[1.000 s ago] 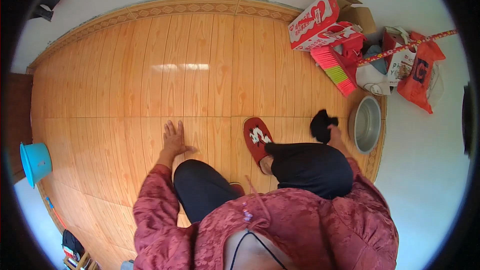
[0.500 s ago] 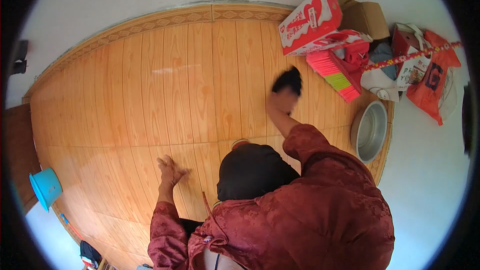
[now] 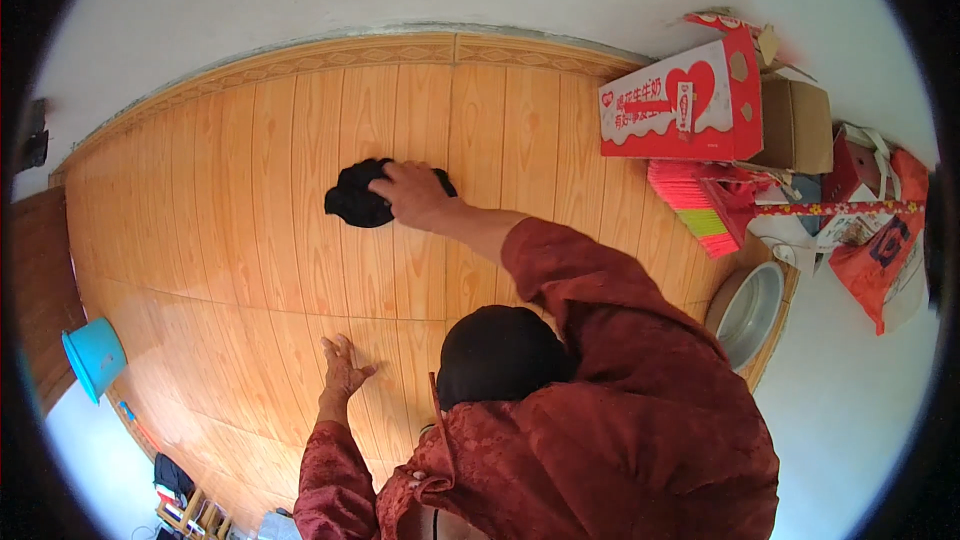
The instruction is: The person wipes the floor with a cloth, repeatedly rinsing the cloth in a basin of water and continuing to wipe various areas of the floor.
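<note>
A black cloth (image 3: pixel 362 196) lies bunched on the wood-patterned tile floor (image 3: pixel 300 260). My right hand (image 3: pixel 416 194) presses down on it, fingers over its top, with the arm stretched forward and to the left. Part of the cloth shows on both sides of the hand. Nearer to me and to the left, my left hand (image 3: pixel 344 366) hovers at or just above the floor; I cannot tell if it touches. Its fingers are spread and it holds nothing. My black-covered knee (image 3: pixel 505 355) is between my arms.
At the far right stand a red and white carton (image 3: pixel 680 105), an open brown box (image 3: pixel 797 125), a pink broom (image 3: pixel 700 205) and an orange bag (image 3: pixel 880 245). A metal basin (image 3: pixel 748 315) is at right, a blue bucket (image 3: pixel 95 358) at left. A tiled skirting (image 3: pixel 350 55) runs along the far wall.
My right hand has swept the black cloth leftward across the floor, away from the broom. My left hand has stayed nearly in place. The view has shifted slightly.
</note>
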Action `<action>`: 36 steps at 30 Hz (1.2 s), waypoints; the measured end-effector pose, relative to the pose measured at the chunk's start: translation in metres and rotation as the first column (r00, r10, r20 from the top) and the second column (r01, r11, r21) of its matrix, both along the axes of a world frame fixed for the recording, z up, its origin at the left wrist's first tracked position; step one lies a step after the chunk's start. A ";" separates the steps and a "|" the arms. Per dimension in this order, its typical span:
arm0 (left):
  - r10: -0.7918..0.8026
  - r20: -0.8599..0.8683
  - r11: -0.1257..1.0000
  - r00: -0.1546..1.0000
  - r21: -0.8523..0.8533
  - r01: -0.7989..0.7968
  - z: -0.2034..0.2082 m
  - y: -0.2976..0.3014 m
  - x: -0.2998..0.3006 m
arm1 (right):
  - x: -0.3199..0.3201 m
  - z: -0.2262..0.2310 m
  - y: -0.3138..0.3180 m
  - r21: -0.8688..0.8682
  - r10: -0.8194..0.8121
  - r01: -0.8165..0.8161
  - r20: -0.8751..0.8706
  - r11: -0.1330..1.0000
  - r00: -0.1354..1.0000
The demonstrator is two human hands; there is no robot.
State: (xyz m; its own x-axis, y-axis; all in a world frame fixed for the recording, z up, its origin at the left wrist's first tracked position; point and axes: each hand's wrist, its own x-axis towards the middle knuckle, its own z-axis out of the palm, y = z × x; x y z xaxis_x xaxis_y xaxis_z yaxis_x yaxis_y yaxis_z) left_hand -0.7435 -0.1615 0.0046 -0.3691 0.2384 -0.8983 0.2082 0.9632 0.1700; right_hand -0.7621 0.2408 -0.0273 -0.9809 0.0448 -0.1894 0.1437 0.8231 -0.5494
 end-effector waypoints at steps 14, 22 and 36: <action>-0.177 -0.213 0.984 0.961 -0.053 0.169 0.003 0.006 0.031 | 0.142 -0.031 0.208 0.536 -0.916 0.798 -0.108 0.275 0.387; -0.079 -0.249 0.996 0.965 -0.050 0.069 -0.025 -0.007 0.053 | -0.061 -0.006 0.067 0.428 -0.929 0.835 0.032 0.347 0.369; -0.009 -0.275 0.999 0.961 0.044 0.021 -0.024 -0.007 0.053 | -0.252 0.005 -0.152 0.166 0.056 -0.048 -0.046 0.985 0.997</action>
State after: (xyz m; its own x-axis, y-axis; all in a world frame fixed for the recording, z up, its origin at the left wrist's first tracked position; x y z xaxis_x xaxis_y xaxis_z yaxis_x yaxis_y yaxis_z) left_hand -0.6907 -0.1687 -0.0194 -0.5961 0.2843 -0.7509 0.2674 0.9521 0.1482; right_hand -1.0139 0.0891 -0.0222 -0.9907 0.0203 -0.1342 0.0743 0.9086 -0.4109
